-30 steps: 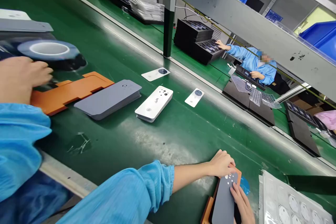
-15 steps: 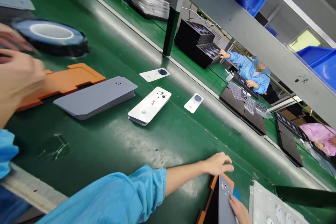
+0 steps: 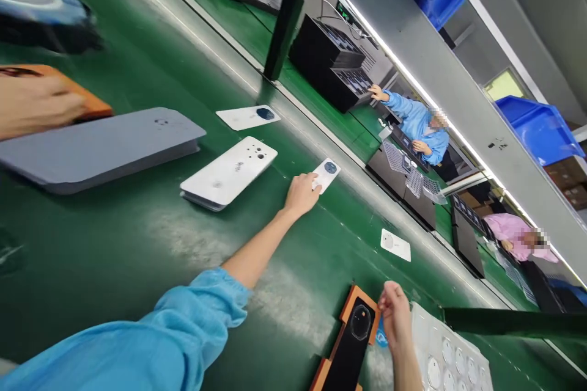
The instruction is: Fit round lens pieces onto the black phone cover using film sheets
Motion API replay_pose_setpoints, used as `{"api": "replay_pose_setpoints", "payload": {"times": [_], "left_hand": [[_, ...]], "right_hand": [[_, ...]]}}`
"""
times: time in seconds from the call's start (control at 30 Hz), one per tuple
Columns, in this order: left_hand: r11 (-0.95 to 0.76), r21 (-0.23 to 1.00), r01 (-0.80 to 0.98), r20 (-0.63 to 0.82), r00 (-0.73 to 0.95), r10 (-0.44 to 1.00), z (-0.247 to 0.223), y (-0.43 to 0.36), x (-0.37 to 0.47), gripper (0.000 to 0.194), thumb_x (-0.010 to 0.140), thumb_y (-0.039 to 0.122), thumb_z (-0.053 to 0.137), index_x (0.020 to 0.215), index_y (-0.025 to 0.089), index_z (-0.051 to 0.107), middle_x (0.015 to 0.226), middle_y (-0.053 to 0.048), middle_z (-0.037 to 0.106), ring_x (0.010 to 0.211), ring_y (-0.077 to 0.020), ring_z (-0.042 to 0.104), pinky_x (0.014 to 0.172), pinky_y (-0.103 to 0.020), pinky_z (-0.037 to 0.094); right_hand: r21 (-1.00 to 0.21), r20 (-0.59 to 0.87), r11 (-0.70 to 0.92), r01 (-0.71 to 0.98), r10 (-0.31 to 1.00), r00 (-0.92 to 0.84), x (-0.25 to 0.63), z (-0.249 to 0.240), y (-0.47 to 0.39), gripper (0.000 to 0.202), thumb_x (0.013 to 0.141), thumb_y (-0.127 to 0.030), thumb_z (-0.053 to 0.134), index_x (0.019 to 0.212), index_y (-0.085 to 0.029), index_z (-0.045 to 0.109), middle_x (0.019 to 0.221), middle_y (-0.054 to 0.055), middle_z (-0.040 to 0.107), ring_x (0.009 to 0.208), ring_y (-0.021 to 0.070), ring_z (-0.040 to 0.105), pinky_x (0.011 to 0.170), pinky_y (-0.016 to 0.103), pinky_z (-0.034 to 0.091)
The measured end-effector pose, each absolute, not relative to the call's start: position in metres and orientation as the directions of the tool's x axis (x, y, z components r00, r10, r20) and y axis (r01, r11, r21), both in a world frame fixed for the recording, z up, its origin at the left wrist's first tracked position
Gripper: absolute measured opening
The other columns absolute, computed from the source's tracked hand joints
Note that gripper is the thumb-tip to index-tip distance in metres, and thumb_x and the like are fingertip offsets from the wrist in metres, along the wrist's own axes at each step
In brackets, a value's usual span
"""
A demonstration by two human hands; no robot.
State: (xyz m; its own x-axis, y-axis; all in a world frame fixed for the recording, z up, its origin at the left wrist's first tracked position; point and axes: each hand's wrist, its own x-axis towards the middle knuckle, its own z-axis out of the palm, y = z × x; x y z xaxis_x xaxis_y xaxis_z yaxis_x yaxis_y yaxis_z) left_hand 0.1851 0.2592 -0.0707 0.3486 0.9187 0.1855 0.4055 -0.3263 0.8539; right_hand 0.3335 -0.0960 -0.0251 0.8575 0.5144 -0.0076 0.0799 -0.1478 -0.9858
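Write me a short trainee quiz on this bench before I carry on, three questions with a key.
1. Which of the camera wearer's hands touches a white card with a dark circle: A) left, B) right, C) neither?
2. True or false: the right hand is beside an orange fixture.
3. Fill in: the panel lying in that fixture is ____ in colour.

Key: 1 A, the left hand; 2 true; 3 black.

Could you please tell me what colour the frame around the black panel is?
The frame is orange, and it shows in the head view, the only one.
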Motion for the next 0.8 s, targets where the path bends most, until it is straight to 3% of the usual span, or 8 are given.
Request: {"api": "replay_pose_setpoints", "payload": {"times": [0.07, 0.13, 0.23, 0.47, 0.67, 0.8], "left_hand": [[-0.343, 0.817, 0.464, 0.181, 0.358, 0.916, -0.077, 0.258, 0.189, 0.045, 0.087, 0.028, 0.055, 0.129, 0.011, 0.057, 0.124, -0.02, 0.059, 0.119, -0.0365, 0.051, 0.106, -0.049, 0.039], [-0.36, 0.77, 0.527, 0.18, 0.362, 0.915, -0.08, 0.254, 0.193, 0.049, 0.087, 0.03, 0.055, 0.133, 0.012, 0.052, 0.131, -0.021, 0.053, 0.124, -0.0391, 0.046, 0.105, -0.051, 0.039], [-0.366, 0.686, 0.629, 0.171, 0.35, 0.921, -0.077, 0.247, 0.201, 0.054, 0.088, 0.034, 0.057, 0.136, 0.012, 0.045, 0.136, -0.024, 0.047, 0.129, -0.0421, 0.04, 0.104, -0.052, 0.037], [-0.253, 0.535, 0.806, 0.028, 0.282, 0.959, -0.056, 0.252, 0.233, 0.066, 0.077, 0.038, 0.075, 0.127, 0.009, 0.045, 0.134, -0.029, 0.047, 0.127, -0.0421, 0.041, 0.102, -0.052, 0.036], [-0.072, 0.511, 0.857, -0.203, 0.201, 0.958, -0.04, 0.276, 0.258, 0.089, 0.058, 0.032, 0.091, 0.13, 0.009, 0.045, 0.136, -0.033, 0.044, 0.124, -0.0447, 0.046, 0.095, -0.055, 0.039], [0.023, 0.503, 0.864, -0.277, 0.135, 0.951, -0.035, 0.278, 0.258, 0.098, 0.051, 0.033, 0.095, 0.131, 0.006, 0.045, 0.135, -0.034, 0.044, 0.124, -0.0453, 0.047, 0.094, -0.054, 0.041]], "right_hand": [[-0.927, 0.092, -0.272, 0.257, 0.498, 0.862, 0.303, -0.043, -0.121, 0.031, 0.073, -0.045, 0.079, 0.079, -0.017, 0.066, 0.07, 0.0, 0.065, 0.063, 0.0154, 0.062, 0.059, 0.026, 0.051], [-0.779, 0.285, -0.365, 0.509, 0.517, 0.807, 0.275, -0.057, -0.145, 0.026, 0.082, -0.043, 0.072, 0.087, -0.018, 0.069, 0.084, 0.005, 0.07, 0.081, 0.0203, 0.066, 0.075, 0.031, 0.053], [-0.596, 0.499, -0.33, 0.732, 0.562, 0.659, 0.248, -0.076, -0.164, 0.023, 0.088, -0.04, 0.067, 0.096, -0.019, 0.071, 0.097, 0.01, 0.071, 0.093, 0.0244, 0.066, 0.085, 0.038, 0.052], [-0.62, 0.575, -0.234, 0.749, 0.514, 0.636, 0.24, -0.096, -0.159, 0.024, 0.094, -0.04, 0.06, 0.09, -0.02, 0.073, 0.1, 0.011, 0.071, 0.097, 0.0271, 0.067, 0.089, 0.043, 0.05], [-0.578, 0.635, -0.177, 0.797, 0.516, 0.575, 0.242, -0.103, -0.163, 0.022, 0.094, -0.038, 0.061, 0.094, -0.02, 0.073, 0.1, 0.012, 0.072, 0.095, 0.0297, 0.068, 0.09, 0.047, 0.051], [-0.582, 0.654, -0.14, 0.801, 0.505, 0.564, 0.233, -0.102, -0.171, 0.019, 0.094, -0.034, 0.06, 0.097, -0.021, 0.073, 0.104, 0.013, 0.072, 0.101, 0.0321, 0.068, 0.088, 0.048, 0.053]]}}
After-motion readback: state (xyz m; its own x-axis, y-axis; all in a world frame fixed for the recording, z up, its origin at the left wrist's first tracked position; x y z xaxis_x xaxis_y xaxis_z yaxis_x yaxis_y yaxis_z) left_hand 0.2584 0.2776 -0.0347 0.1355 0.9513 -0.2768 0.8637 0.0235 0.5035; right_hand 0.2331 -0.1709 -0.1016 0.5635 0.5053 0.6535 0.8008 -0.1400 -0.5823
